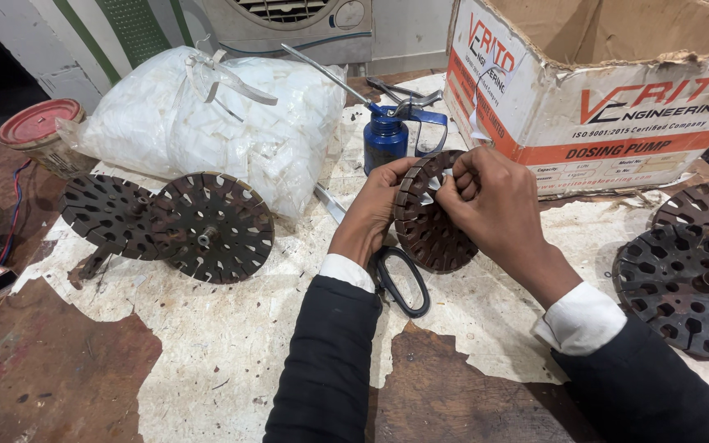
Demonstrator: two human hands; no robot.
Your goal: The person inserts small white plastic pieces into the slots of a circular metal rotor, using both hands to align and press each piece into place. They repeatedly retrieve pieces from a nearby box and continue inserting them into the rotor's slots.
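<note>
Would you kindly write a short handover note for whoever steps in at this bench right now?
Left hand: grips the left edge of the slotted round core, holding it tilted on edge above the bench.
Right hand: fingers at the core's top rim, pressing a small white piece into a slot.
Nearby: black-handled scissors lie under the core; a bag of white pieces and a blue oil can are behind.
Done: how many slots are filled cannot be told.
Left: two similar cores on a shaft lie at left, more cores at right.
</note>
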